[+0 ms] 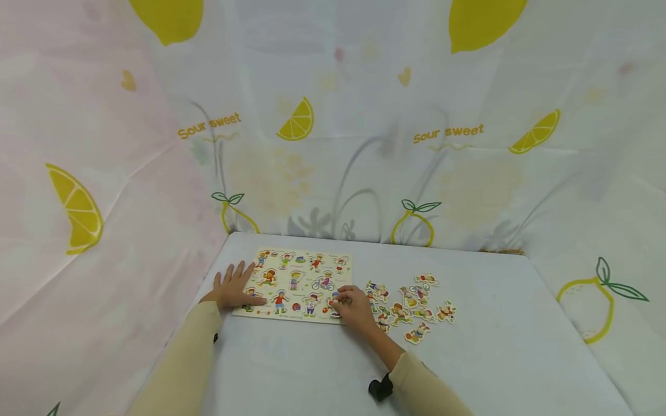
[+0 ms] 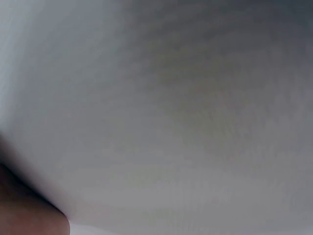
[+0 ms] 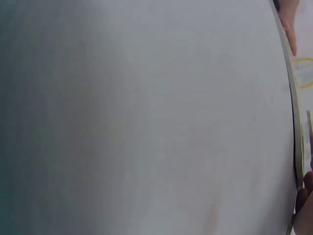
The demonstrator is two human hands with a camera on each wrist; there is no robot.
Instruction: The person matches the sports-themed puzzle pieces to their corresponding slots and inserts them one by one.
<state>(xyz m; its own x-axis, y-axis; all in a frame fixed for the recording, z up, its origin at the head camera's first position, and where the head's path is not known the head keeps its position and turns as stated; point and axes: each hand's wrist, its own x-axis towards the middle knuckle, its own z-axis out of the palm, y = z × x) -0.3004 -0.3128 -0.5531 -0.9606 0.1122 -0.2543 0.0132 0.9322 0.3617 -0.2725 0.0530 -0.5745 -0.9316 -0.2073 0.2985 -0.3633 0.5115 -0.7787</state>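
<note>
A flat puzzle board (image 1: 325, 263) printed with children doing sports lies on the white table. My left hand (image 1: 233, 289) rests at its left edge, fingers spread, thumb reaching over the lower left corner. Over the lower right corner my right hand (image 1: 356, 309) pinches a small puzzle piece (image 1: 335, 304) between thumb and fingers, close over the board; the hand hides part of that corner. In the right wrist view, the right fingers (image 3: 307, 196) show only at the lower right edge. The left wrist view holds mostly blurred white cloth and a bit of skin.
Several loose puzzle pieces (image 1: 400, 314) lie in a loose group right of the board, some overlapping, the nearest ones beside my right hand. White table cloth (image 1: 494, 346) stretches to the right and front. A lemon-print curtain (image 1: 354, 173) encloses the table at the back and sides.
</note>
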